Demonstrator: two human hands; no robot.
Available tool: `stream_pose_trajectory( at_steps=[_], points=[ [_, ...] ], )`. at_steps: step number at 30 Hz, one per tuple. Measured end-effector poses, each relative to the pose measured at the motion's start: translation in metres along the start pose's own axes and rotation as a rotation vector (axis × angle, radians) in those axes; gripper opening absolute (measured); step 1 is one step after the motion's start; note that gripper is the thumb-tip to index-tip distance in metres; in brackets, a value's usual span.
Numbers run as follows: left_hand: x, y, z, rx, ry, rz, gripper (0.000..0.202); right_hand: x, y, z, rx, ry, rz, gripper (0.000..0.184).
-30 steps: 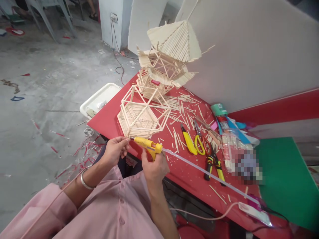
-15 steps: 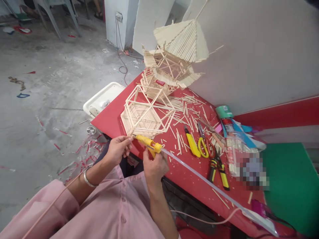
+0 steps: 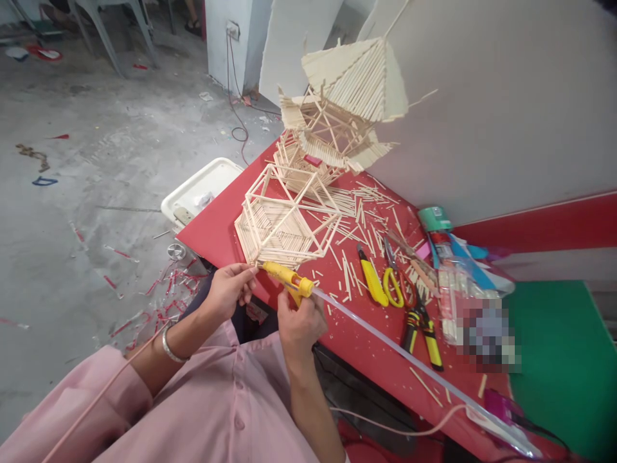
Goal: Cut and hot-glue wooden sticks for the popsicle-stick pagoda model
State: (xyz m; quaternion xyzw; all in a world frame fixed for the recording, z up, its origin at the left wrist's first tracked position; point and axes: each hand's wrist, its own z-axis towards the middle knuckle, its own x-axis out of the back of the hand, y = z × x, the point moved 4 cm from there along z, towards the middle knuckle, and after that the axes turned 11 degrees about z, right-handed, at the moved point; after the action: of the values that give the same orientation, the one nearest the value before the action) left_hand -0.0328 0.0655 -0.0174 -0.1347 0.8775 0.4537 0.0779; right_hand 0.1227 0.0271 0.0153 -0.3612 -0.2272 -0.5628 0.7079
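On the red table (image 3: pixel 207 239), a yellow cutter (image 3: pixel 374 280) is lying beside scissors (image 3: pixel 393 287), and black-and-yellow pliers (image 3: pixel 432 342) are resting near them. A green-topped container (image 3: pixel 434 219) is sitting near the pale wall (image 3: pixel 506 116), while a green board (image 3: pixel 554 347) is showing at the right. Past the table's left edge, a white tray (image 3: pixel 182 193) is appearing, and a plastic chair (image 3: pixel 102 32) is standing farther off.

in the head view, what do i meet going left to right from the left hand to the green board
Left hand → yellow body of the glue gun → yellow cutter → black-and-yellow pliers → green board
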Motion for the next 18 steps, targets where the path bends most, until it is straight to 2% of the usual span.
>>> stream_pose_trajectory(
  at_steps=[5,18],
  points=[
    [-0.0005,0.0014,-0.0008,-0.009,-0.004,-0.007,0.038,0.0046,-0.0061,0.0044,0.093,0.088,-0.092,0.019],
    [0.0003,-0.0014,0.0015,-0.002,-0.014,-0.019,0.04,0.003,-0.0044,0.0027,0.085,0.073,-0.091,0.016]
  ],
)
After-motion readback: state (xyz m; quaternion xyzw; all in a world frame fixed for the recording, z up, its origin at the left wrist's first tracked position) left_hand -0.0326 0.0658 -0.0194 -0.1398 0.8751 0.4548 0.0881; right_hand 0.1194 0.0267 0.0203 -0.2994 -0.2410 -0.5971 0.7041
